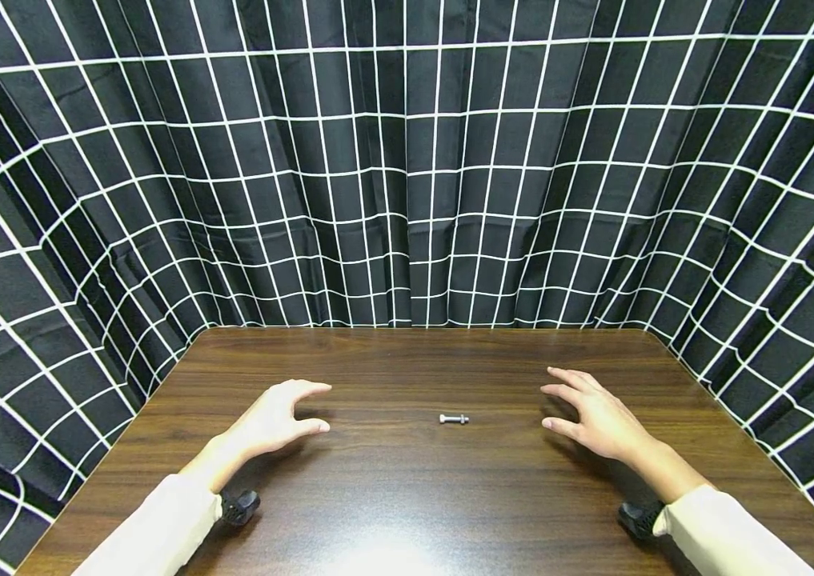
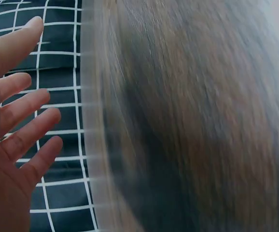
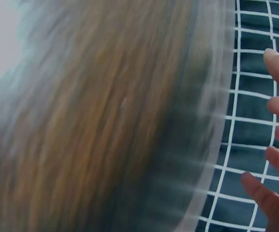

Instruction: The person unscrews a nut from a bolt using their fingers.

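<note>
Left hand (image 1: 271, 418) hovers over the worktop (image 1: 407, 364), thumb and fingers parted wide; right hand (image 1: 599, 416) hovers opposite, fingers loosely spread. Each grip is relaxed and holds nothing! Between the 2, well apart from both, 1 small metal bolt (image 1: 453, 419) lies sideways on the worktop, nut (image 1: 463, 419) towards its right end. A white-lined black curtain (image 1: 423, 192) hangs behind.

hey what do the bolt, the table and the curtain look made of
Bolt: likely metal, by its silvery-grey look, though small here. Table: wood or wood-look laminate, glossy; brown grain shows and light glares off it. Curtain: probably fabric, matt; it hangs in folds.
</note>
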